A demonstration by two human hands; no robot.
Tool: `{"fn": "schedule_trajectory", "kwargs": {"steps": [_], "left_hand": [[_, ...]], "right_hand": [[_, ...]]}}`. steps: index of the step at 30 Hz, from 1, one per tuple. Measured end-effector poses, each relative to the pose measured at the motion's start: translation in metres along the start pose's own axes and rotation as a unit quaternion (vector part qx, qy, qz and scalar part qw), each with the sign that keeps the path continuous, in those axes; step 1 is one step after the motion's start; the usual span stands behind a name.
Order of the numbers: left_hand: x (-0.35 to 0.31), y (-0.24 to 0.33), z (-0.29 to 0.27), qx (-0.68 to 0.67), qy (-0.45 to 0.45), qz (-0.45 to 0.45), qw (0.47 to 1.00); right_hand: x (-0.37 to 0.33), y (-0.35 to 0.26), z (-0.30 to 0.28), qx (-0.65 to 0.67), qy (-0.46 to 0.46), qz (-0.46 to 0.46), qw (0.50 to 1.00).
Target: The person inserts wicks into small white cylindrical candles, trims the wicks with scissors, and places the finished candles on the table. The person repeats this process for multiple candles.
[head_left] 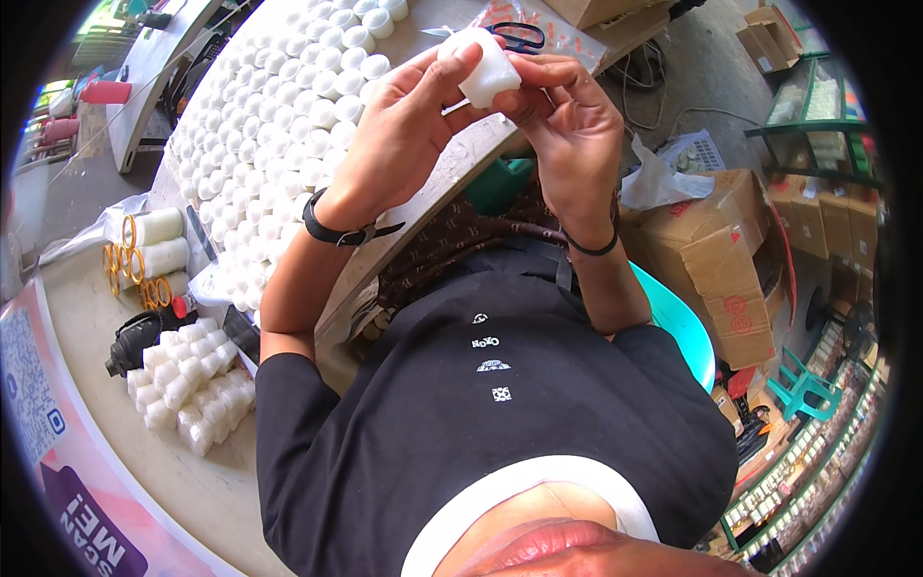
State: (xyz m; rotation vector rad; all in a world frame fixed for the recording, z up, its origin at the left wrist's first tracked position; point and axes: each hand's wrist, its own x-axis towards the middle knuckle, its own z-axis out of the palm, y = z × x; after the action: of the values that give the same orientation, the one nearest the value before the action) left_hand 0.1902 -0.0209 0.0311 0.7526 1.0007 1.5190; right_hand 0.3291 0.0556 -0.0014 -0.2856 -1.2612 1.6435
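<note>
Both my hands are raised over the table edge around one small white jar (488, 77). My left hand (409, 123) grips it with the thumb near its top, the other fingers partly hidden behind. From the other side, my right hand (575, 127) pinches its lower end between thumb and fingers. To the left, many similar white jars (288, 115) stand close together on the table (460, 162). Just beyond the held jar lie dark-handled scissors (522, 38), on or beside a clear plastic bag with orange print (567, 37).
Plastic-wrapped packs of white pieces (197, 380), a black bottle (139, 341) and orange rings (130, 260) by white rolls lie at my left. Cardboard boxes (707, 260) stand at my right, near a turquoise chair (673, 317) and shelves (817, 481). A cable (639, 96) crosses the floor.
</note>
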Motion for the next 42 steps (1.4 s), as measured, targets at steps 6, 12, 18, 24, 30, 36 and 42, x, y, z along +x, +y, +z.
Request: {"fn": "schedule_trajectory", "kwargs": {"steps": [6, 12, 18, 24, 30, 36, 42], "left_hand": [[-0.001, -0.002, 0.013, -0.071, 0.048, 0.017, 0.996], [-0.009, -0.007, 0.03, -0.055, 0.097, 0.024, 0.993], [-0.013, -0.015, 0.031, -0.049, 0.133, -0.018, 0.99], [-0.015, -0.026, 0.027, -0.081, 0.134, -0.019, 0.987], [-0.02, -0.03, 0.024, -0.065, 0.139, -0.011, 0.988], [-0.023, -0.028, 0.023, -0.084, 0.148, -0.021, 0.985], [-0.02, -0.022, 0.019, -0.155, 0.116, 0.009, 0.981]], "right_hand": [[-0.001, -0.007, -0.003, 0.018, -0.026, 0.021, 0.999], [-0.003, -0.005, -0.003, -0.03, -0.049, 0.001, 0.998], [-0.002, 0.001, -0.004, -0.219, -0.108, -0.089, 0.966], [-0.003, 0.013, 0.006, -0.212, -0.075, -0.096, 0.97], [-0.007, 0.016, 0.008, -0.238, -0.069, -0.091, 0.965], [-0.006, 0.017, 0.007, -0.211, -0.087, -0.076, 0.971], [-0.001, 0.015, -0.009, 0.026, -0.146, 0.06, 0.987]]}}
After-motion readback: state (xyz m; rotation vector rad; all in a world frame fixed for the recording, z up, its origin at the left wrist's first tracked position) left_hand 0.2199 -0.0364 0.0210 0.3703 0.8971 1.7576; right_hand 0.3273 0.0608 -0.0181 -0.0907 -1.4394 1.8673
